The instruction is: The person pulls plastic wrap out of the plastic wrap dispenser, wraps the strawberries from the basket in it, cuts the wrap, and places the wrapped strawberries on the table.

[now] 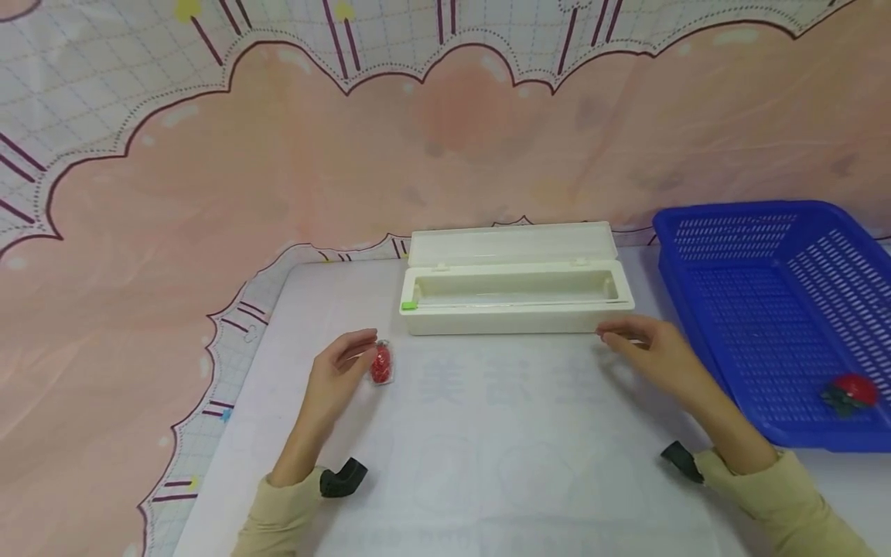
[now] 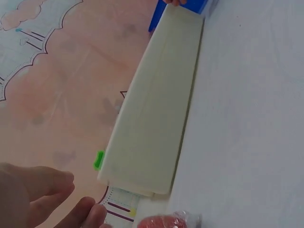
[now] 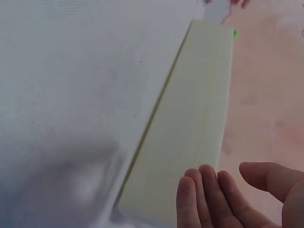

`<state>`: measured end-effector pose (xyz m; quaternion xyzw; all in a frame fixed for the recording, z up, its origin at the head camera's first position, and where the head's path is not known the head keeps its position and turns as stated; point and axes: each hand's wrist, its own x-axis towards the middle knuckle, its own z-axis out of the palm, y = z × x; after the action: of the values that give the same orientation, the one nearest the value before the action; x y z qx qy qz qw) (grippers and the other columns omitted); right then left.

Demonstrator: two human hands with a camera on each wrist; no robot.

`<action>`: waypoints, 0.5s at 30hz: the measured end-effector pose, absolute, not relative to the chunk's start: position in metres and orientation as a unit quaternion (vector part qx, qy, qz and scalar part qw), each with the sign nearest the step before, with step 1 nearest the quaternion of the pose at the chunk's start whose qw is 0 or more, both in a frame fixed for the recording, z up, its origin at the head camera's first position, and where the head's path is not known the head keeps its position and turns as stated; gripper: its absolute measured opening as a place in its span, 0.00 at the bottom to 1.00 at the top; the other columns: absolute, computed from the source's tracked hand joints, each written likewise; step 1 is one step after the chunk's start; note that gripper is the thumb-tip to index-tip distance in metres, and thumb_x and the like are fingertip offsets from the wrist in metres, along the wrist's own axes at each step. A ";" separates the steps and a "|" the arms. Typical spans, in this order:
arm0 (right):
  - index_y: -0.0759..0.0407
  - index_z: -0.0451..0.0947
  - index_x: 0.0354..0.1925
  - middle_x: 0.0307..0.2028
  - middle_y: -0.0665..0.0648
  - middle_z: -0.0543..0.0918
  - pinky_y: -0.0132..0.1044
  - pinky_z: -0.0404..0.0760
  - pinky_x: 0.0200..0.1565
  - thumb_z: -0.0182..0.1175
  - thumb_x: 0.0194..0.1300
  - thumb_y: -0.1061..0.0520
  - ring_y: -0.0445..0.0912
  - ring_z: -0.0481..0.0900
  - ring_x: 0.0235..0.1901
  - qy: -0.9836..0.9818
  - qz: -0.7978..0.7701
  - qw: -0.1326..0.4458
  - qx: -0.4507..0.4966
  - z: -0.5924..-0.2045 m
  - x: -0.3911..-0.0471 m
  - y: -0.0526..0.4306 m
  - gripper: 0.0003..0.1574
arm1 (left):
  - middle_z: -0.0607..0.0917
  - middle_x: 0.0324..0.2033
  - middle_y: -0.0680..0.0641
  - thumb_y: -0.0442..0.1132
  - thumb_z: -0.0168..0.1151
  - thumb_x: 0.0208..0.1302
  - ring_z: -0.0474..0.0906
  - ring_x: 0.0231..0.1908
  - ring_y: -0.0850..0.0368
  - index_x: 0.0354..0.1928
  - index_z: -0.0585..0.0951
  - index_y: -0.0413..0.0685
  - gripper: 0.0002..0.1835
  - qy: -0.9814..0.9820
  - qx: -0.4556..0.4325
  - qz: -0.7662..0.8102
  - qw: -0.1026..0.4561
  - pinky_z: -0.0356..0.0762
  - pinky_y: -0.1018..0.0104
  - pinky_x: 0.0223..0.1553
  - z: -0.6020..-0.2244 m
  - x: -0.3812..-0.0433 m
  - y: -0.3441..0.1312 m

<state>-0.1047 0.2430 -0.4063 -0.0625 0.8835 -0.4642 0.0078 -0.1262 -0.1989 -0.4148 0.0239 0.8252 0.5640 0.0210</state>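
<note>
A long white box (image 1: 515, 322) lies across the far part of the table with its lid (image 1: 511, 246) tipped back. A small green slider (image 1: 409, 305) sits at its left end. My left hand (image 1: 339, 367) is held to the left of a small red item in clear wrapping (image 1: 381, 363); fingers loosely bent, nothing gripped. In the left wrist view, the wrapped red item (image 2: 164, 221) shows at the lower edge, beside the hand. Near the box's front right corner is my right hand (image 1: 650, 352), fingers extended and thumb apart. Whether it touches the box I cannot tell.
A blue plastic basket (image 1: 706, 340) stands at the right, close to my right forearm. Inside it lies a red strawberry-like item (image 1: 855, 390) with green leaves. A patterned cloth (image 1: 445, 147) rises behind the white table (image 1: 515, 449). Dark straps (image 1: 343, 478) stick out from both cuffs.
</note>
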 end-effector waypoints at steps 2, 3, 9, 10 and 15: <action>0.66 0.81 0.53 0.49 0.66 0.86 0.19 0.76 0.45 0.58 0.73 0.55 0.26 0.78 0.42 0.881 -0.468 0.006 -0.062 -0.403 -0.105 0.243 0.18 | 0.80 0.58 0.37 0.36 0.61 0.70 0.78 0.56 0.54 0.61 0.77 0.38 0.19 0.824 0.040 0.564 0.021 0.73 0.81 0.54 -0.412 -0.129 -0.194; 0.66 0.81 0.53 0.49 0.65 0.85 0.19 0.77 0.45 0.58 0.73 0.55 0.28 0.79 0.42 0.879 -0.472 0.005 -0.065 -0.402 -0.106 0.242 0.18 | 0.80 0.57 0.37 0.37 0.61 0.70 0.78 0.55 0.55 0.60 0.77 0.39 0.19 0.824 0.051 0.565 0.020 0.73 0.80 0.54 -0.410 -0.131 -0.191; 0.65 0.81 0.52 0.47 0.63 0.86 0.22 0.79 0.44 0.61 0.71 0.56 0.30 0.81 0.42 0.871 -0.484 -0.004 -0.086 -0.396 -0.112 0.231 0.17 | 0.81 0.55 0.35 0.37 0.62 0.70 0.80 0.51 0.62 0.58 0.78 0.38 0.18 0.812 0.106 0.573 0.029 0.74 0.78 0.55 -0.403 -0.146 -0.174; 0.66 0.81 0.52 0.47 0.63 0.86 0.23 0.79 0.43 0.62 0.70 0.56 0.29 0.80 0.41 0.872 -0.481 -0.006 -0.088 -0.395 -0.113 0.229 0.17 | 0.81 0.55 0.35 0.37 0.62 0.70 0.80 0.51 0.62 0.58 0.78 0.37 0.18 0.808 0.112 0.577 0.033 0.75 0.78 0.55 -0.402 -0.148 -0.170; 0.67 0.81 0.50 0.42 0.63 0.87 0.26 0.81 0.41 0.63 0.69 0.59 0.32 0.81 0.39 0.874 -0.473 -0.021 -0.110 -0.387 -0.123 0.220 0.15 | 0.82 0.52 0.35 0.34 0.61 0.69 0.80 0.51 0.58 0.56 0.79 0.35 0.16 0.799 0.134 0.585 0.041 0.76 0.76 0.54 -0.397 -0.160 -0.155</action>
<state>-0.1230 0.2202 -0.3873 -0.1103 0.8738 -0.4732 -0.0206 -0.1595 -0.1548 -0.3966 0.1340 0.7988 0.5850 0.0411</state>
